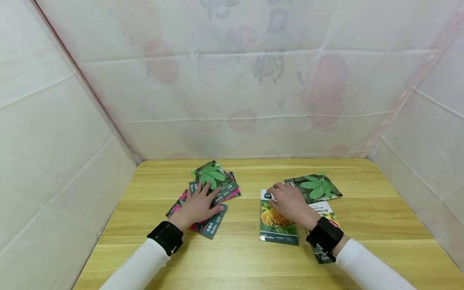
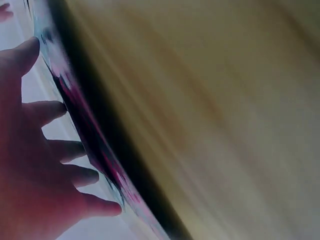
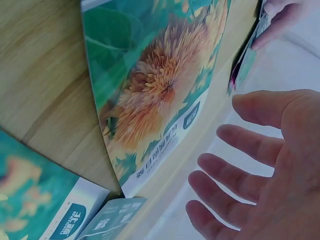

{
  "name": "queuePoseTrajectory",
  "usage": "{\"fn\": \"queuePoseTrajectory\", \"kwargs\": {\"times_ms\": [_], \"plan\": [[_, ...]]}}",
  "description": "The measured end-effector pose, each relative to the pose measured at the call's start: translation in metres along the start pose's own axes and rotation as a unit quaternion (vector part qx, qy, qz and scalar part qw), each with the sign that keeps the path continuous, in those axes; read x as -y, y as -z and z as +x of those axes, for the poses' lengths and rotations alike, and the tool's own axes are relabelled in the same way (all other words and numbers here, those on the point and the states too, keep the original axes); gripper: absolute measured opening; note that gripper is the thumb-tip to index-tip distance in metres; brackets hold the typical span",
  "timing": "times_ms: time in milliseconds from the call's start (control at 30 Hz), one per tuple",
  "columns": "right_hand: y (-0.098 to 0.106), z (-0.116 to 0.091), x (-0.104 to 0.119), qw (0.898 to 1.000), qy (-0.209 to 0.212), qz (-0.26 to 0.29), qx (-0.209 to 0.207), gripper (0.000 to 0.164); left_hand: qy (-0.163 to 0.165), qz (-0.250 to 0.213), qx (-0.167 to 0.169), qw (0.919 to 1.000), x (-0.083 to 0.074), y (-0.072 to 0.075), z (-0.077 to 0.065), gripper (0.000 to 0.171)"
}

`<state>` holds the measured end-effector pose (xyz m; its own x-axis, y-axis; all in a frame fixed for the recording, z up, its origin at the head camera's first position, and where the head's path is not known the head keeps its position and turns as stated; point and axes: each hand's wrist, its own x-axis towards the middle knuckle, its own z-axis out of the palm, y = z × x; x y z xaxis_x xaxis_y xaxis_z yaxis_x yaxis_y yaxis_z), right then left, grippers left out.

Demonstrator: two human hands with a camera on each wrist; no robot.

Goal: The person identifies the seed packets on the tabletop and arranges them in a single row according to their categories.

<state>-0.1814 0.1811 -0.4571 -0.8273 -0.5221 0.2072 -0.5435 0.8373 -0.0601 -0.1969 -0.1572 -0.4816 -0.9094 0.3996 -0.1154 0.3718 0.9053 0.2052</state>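
Packets lie in two loose groups on the tabletop, one group near each hand. The work looks partway along: two groups are laid out, but the packets sit askew and overlapping; how much is left cannot be told. The left hand is spread over its group, fingertips on the packets. The right hand, fingers apart and loosely bent, pinches nothing and reaches over the orange packet. That one reads "Beishu" and "Agricultural"; the pink packet reads "长春花" and "Beishu"; the yellow packet shows "向日葵", partly covered.
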Motion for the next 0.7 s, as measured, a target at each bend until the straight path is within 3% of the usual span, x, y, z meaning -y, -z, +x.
{"fn": "queuePoseTrajectory", "kwargs": {"times_ms": [233, 433, 700], "plan": [[0.002, 0.012, 0.001, 0.996, -0.05, 0.065, 0.031, 0.032, -0.065, -0.031, 0.028, 0.997, -0.021, 0.0, -0.002, 0.073], [0.005, 0.029, 0.008, 0.988, -0.065, 0.112, 0.083, 0.04, -0.095, -0.018, 0.035, 0.9947, -0.039, -0.005, -0.004, 0.071], [-0.004, 0.043, 0.025, 0.978, 0.056, 0.101, 0.171, 0.063, -0.121, -0.025, 0.022, 0.9921, -0.049, -0.003, -0.009, 0.074]]}}
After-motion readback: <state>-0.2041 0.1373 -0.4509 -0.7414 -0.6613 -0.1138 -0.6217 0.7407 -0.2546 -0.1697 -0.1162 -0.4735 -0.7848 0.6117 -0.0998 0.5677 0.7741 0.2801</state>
